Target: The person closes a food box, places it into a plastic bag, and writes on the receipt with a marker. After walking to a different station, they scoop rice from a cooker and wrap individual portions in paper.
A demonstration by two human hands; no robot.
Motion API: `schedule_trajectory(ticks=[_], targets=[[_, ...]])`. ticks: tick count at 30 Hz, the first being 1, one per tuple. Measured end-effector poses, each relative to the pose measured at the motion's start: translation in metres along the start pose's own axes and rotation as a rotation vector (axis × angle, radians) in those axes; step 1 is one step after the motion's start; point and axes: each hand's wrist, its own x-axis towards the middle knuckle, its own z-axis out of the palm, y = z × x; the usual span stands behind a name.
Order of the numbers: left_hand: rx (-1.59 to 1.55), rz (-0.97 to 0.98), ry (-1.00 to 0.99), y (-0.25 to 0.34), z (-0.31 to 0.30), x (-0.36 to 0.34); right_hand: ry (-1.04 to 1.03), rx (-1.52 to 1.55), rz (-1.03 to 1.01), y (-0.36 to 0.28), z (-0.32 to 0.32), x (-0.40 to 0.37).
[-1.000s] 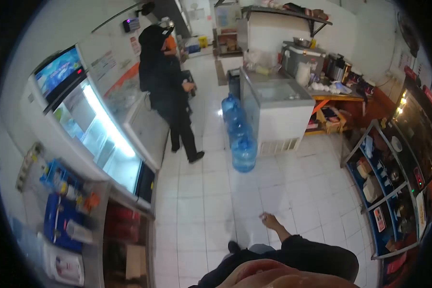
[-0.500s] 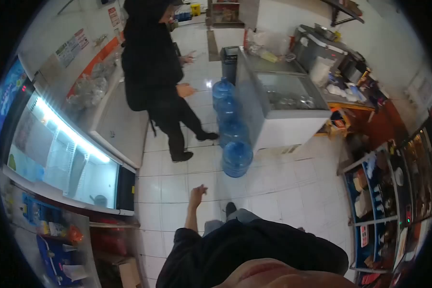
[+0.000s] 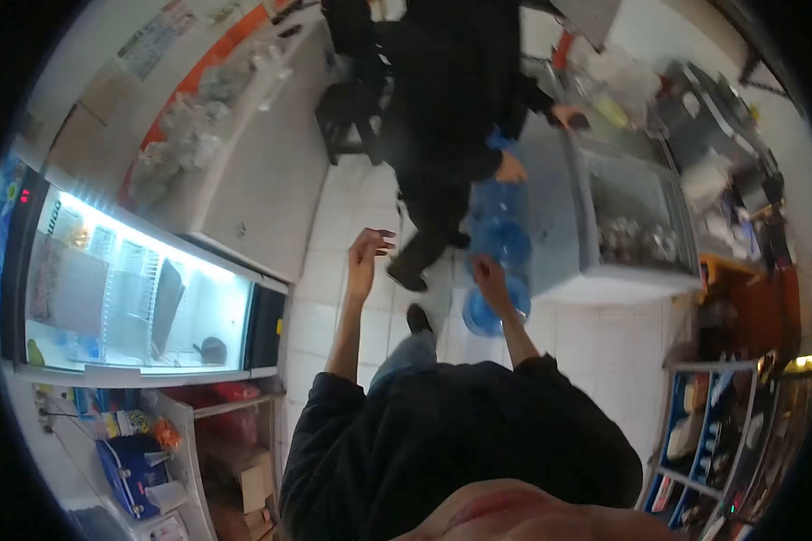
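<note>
My left hand [image 3: 368, 255] is raised over the white tiled floor, its fingers bent and apart, with nothing in it. Over the front of the row of blue water jugs [image 3: 480, 311] is my right hand [image 3: 490, 275]; its fingers curl inward and are blurred, and whether they hold anything is hidden. Several jugs stand in line beside the chest freezer [image 3: 550, 207]. Ahead of me a person in black [image 3: 447, 99] stands by the jugs, one hand low near the rear jug and the other over the freezer top.
On the left are a lit glass-door fridge [image 3: 144, 288] and a white chest [image 3: 262, 171] with plastic bags on it. A dark stool [image 3: 345, 113] stands behind the chest. Shelves [image 3: 708, 424] line the lower right. My foot [image 3: 418, 317] is on the floor.
My right hand has come into view over the jugs, and my left hand has risen forward. The view has moved closer to the jugs. The other person now stands beside the freezer.
</note>
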Motion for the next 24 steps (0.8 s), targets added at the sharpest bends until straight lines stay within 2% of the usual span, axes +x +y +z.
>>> schedule_trajectory(ticks=[1,3,4,5,6,7,8,9,10,12,14,15,16,18,19,20,22,23,24], targets=[[0.004,0.010,-0.027,0.009,-0.003,0.032,0.058,-0.019,-0.143,-0.011,0.013,0.016],[-0.030,0.069,-0.089,0.006,-0.007,0.097,0.134,0.071,-0.166,-0.024,0.043,0.044],[-0.026,0.066,-0.121,0.002,-0.004,0.126,0.171,0.071,-0.254,-0.018,0.057,0.062],[-0.062,0.048,-0.164,-0.006,0.003,0.150,0.138,0.054,-0.251,0.000,0.069,0.075],[-0.102,0.019,-0.206,-0.021,0.009,0.171,0.161,0.054,-0.248,-0.011,0.071,0.089],[-0.068,-0.062,-0.232,-0.046,0.012,0.189,0.018,-0.027,-0.147,-0.030,0.071,0.094],[0.025,-0.012,-0.250,-0.071,0.021,0.198,-0.134,-0.102,-0.042,-0.047,0.069,0.097],[-0.020,0.006,-0.246,-0.100,0.032,0.198,-0.136,-0.100,-0.034,-0.051,0.073,0.107],[-0.063,0.032,-0.240,-0.120,0.035,0.201,-0.183,-0.177,-0.073,-0.053,0.079,0.120],[0.024,-0.090,-0.504,-0.079,0.039,0.220,-0.232,-0.263,-0.125,-0.055,0.088,0.148],[0.140,-0.048,-0.471,-0.090,0.022,0.237,-0.130,-0.332,-0.440,-0.060,0.106,0.189],[0.152,-0.032,-0.462,-0.096,0.006,0.250,-0.294,-0.228,-0.303,-0.069,0.111,0.210],[0.064,-0.151,-0.313,-0.107,-0.015,0.258,-0.294,-0.217,-0.308,-0.081,0.126,0.232],[-0.142,-0.321,-0.058,-0.129,-0.060,0.267,-0.354,0.077,-0.225,-0.111,0.148,0.283],[-0.100,-0.379,0.059,-0.147,-0.086,0.274,-0.363,0.044,-0.192,-0.155,0.146,0.307],[-0.062,-0.403,0.121,-0.162,-0.115,0.279,-0.356,0.042,-0.191,-0.164,0.153,0.335],[-0.030,-0.458,0.243,-0.214,-0.177,0.289,-0.284,0.102,-0.347,-0.180,0.177,0.394],[-0.027,-0.543,0.306,-0.205,-0.196,0.295,-0.229,0.110,-0.372,-0.188,0.184,0.427],[-0.043,-0.626,0.371,-0.220,-0.224,0.294,-0.176,0.124,-0.388,-0.198,0.191,0.455]])
